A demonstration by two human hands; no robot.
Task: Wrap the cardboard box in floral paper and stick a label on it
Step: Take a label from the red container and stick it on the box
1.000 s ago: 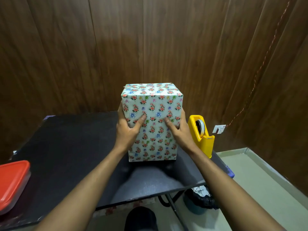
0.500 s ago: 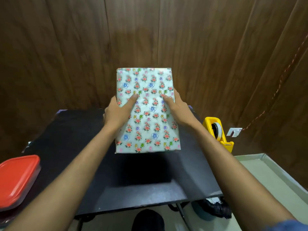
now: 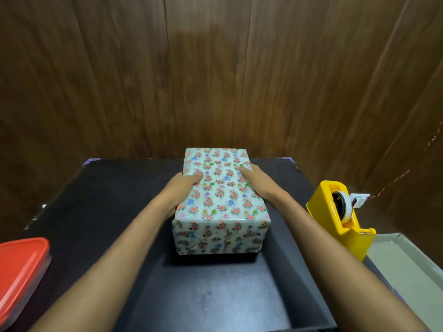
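On the black surface, the floral-wrapped box lies flat on its broad side. Your left hand and right hand clasp its long sides, thumbs on top. Settle it squarely and release gently; no label shows yet.

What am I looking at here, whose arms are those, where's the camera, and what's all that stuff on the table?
There is no machine here. The picture comes from a wide-angle camera worn on a person's head, looking forward and down, so the two bare arms reaching in are that person's own. On the black table lies a box wrapped in floral paper. The left hand and right hand hold it from either side, thumbs resting on top. No label shows on the faces in view. To the right stands a yellow tape dispenser at the table's edge. At the near left edge sits a container with a red lid. Behind is a dark wood-panelled wall.
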